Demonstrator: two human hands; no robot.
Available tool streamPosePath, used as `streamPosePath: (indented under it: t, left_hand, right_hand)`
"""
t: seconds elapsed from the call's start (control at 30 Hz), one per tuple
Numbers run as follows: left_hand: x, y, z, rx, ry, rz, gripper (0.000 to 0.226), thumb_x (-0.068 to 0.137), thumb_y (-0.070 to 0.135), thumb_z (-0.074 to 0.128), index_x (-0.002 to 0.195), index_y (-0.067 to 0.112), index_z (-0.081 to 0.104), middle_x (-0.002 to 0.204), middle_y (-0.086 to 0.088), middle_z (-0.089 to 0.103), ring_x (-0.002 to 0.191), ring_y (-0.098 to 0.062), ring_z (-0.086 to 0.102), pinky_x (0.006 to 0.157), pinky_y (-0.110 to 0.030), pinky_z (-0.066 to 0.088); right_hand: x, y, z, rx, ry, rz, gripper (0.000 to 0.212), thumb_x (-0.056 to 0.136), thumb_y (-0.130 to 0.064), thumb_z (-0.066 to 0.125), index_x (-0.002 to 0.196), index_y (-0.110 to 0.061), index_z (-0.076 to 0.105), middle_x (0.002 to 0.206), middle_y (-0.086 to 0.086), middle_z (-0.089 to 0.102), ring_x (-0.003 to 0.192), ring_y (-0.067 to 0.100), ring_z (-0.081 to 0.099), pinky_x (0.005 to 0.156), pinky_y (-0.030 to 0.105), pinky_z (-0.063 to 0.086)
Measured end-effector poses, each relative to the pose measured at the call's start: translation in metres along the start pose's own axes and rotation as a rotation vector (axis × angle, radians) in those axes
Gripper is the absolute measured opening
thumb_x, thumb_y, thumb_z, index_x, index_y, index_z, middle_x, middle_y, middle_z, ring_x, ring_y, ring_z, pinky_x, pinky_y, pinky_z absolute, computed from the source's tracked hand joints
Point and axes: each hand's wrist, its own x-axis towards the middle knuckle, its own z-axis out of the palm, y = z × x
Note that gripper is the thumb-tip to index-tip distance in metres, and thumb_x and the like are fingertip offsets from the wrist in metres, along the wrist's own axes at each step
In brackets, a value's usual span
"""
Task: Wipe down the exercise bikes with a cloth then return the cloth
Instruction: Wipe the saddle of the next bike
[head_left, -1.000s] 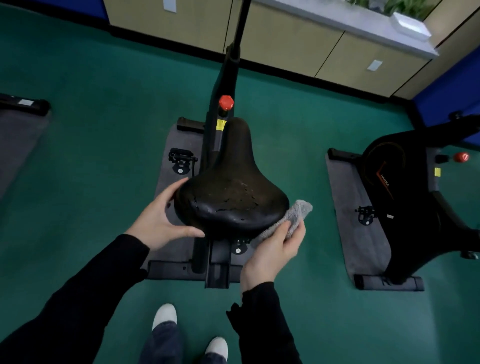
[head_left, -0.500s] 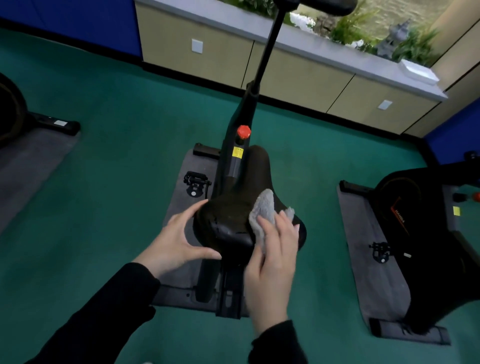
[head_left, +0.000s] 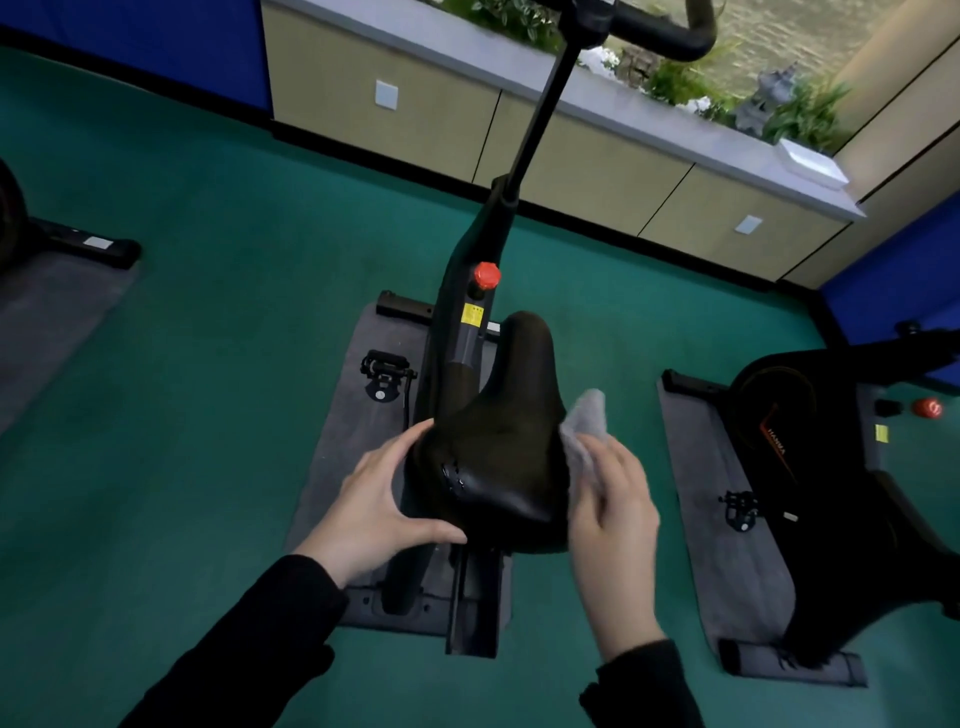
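Green carpet (head_left: 208, 389) — grey mat (head_left: 343, 431) under the exercise bike (head_left: 467, 343).

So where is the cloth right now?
In the head view, the grey cloth is pressed against the right side of the black bike saddle by the right hand, just right of centre; the left hand rests on the saddle's left side.

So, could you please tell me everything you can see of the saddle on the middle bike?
The saddle is black, broad at the near end, tapering to a narrow nose pointing away toward the handlebar post. Its cover looks like smooth, slightly glossy leatherette, with small holes or cracks near the left rear. The left hand braces its left rear corner, fingers along the side, thumb along the near edge; the right hand presses a grey cloth against its right side.
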Motion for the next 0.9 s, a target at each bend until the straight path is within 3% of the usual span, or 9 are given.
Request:
streamPosePath:
  t: [0.07,0.23,0.37,0.47,0.6,0.67,0.73,0.83,0.9]
  left_hand:
    - [0.000,-0.001,0.001,-0.004,0.007,0.018,0.109,0.039,0.064,0.083,0.129,0.066,0.022,0.141,0.026,0.032,0.136,-0.007,0.022,0.114,-0.051,0.022]
    - [0.001,0.001,0.000,0.026,0.034,0.066,0.105,0.039,0.064,0.082,0.127,0.065,0.025,0.131,0.039,0.032,0.132,-0.001,0.026,0.113,-0.044,0.026]
    - [0.000,0.000,0.000,-0.002,0.026,0.061,0.108,0.039,0.065,0.081,0.130,0.063,0.024,0.135,0.033,0.033,0.132,0.000,0.023,0.113,-0.042,0.026]
    - [0.000,-0.004,0.003,-0.029,0.023,0.075,0.109,0.040,0.066,0.081,0.133,0.060,0.024,0.138,0.033,0.033,0.133,0.003,0.023,0.112,-0.038,0.027]
    - [0.000,-0.003,0.007,-0.116,0.040,0.092,0.086,0.045,0.058,0.079,0.115,0.071,0.031,0.118,0.051,0.038,0.121,0.019,0.032,0.094,-0.014,0.034]
    - [-0.001,-0.005,0.013,-0.196,0.077,0.055,0.086,0.046,0.049,0.081,0.119,0.063,0.037,0.119,0.037,0.049,0.120,0.007,0.044,0.094,-0.017,0.040]
    - [-0.007,-0.010,0.021,-0.255,0.127,0.012,0.098,0.044,0.052,0.085,0.130,0.051,0.036,0.129,0.024,0.048,0.124,0.002,0.042,0.100,-0.019,0.038]
    - [-0.021,-0.011,0.033,-0.310,0.210,-0.038,0.108,0.039,0.069,0.076,0.135,0.043,0.034,0.129,0.028,0.040,0.120,0.015,0.036,0.090,0.002,0.030]
    - [-0.029,-0.009,0.043,-0.377,0.261,-0.061,0.095,0.043,0.070,0.073,0.129,0.045,0.040,0.126,0.030,0.042,0.117,0.016,0.039,0.090,0.002,0.032]
  right_hand:
    - [0.002,-0.015,0.013,-0.034,0.057,0.044,0.032,0.086,0.008,0.055,0.111,-0.009,0.066,0.123,0.009,0.058,0.122,0.026,0.049,0.104,0.029,0.034]
    - [-0.034,-0.034,0.030,-0.030,-0.018,-0.267,0.038,0.081,0.006,0.052,0.113,-0.010,0.065,0.126,0.007,0.055,0.125,0.020,0.046,0.106,0.031,0.035]
    - [-0.028,-0.024,0.015,-0.010,-0.003,-0.152,0.041,0.083,0.011,0.057,0.116,-0.013,0.064,0.126,0.003,0.054,0.126,0.018,0.045,0.103,0.035,0.037]
    - [-0.006,-0.045,0.024,-0.063,-0.077,-0.142,0.036,0.081,0.010,0.058,0.109,-0.010,0.066,0.119,0.006,0.058,0.119,0.022,0.050,0.104,0.030,0.035]
    - [0.004,-0.071,0.036,-0.117,-0.373,-0.503,0.035,0.074,0.011,0.057,0.103,-0.007,0.067,0.117,0.008,0.060,0.117,0.023,0.052,0.103,0.033,0.040]
    - [0.001,-0.064,0.029,-0.130,-0.500,-0.686,0.037,0.075,0.011,0.055,0.105,-0.006,0.067,0.124,0.009,0.059,0.126,0.024,0.047,0.108,0.036,0.036]
    - [0.003,-0.048,0.014,-0.117,-0.566,-0.776,0.035,0.083,0.006,0.048,0.111,-0.007,0.065,0.132,0.008,0.055,0.133,0.023,0.041,0.112,0.035,0.031]
    - [0.015,-0.033,-0.002,-0.059,-0.511,-0.655,0.030,0.091,-0.003,0.046,0.114,-0.009,0.065,0.130,0.006,0.054,0.132,0.014,0.041,0.110,0.029,0.033]
    - [0.028,-0.037,0.002,-0.035,-0.482,-0.547,0.029,0.090,-0.004,0.049,0.112,-0.012,0.066,0.123,0.003,0.056,0.124,0.003,0.042,0.106,0.014,0.030]
